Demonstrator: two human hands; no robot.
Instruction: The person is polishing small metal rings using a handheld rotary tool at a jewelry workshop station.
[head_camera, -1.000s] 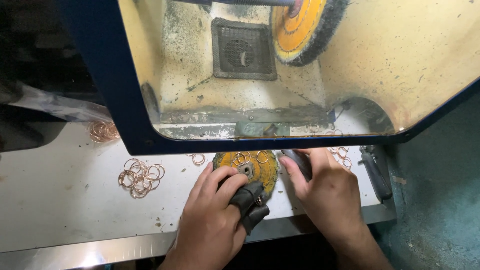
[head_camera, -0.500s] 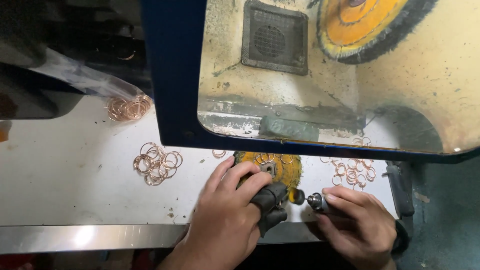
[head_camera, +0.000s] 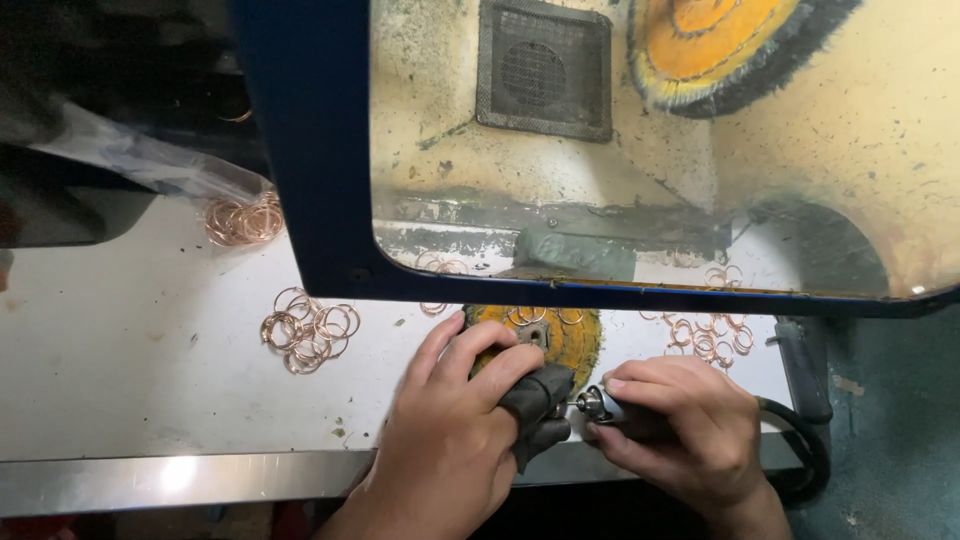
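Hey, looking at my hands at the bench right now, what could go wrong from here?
1. The right hand holds the rotary tool's tip right beside the left hand's covered fingers; a slip could nick them.
2. Loose copper rings lie scattered on the table; a sweep of a hand might knock some off the edge.
3. The tool's black cable loops off the table edge and may snag.

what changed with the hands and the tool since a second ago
The right hand came off the bench beside the yellow wheel, drew back toward the edge and now grips a rotary handpiece, its tip set against the dark cloth pinched in the left hand. The left hand kept its hold on that cloth by the wheel. The rings on the bench lie as before.
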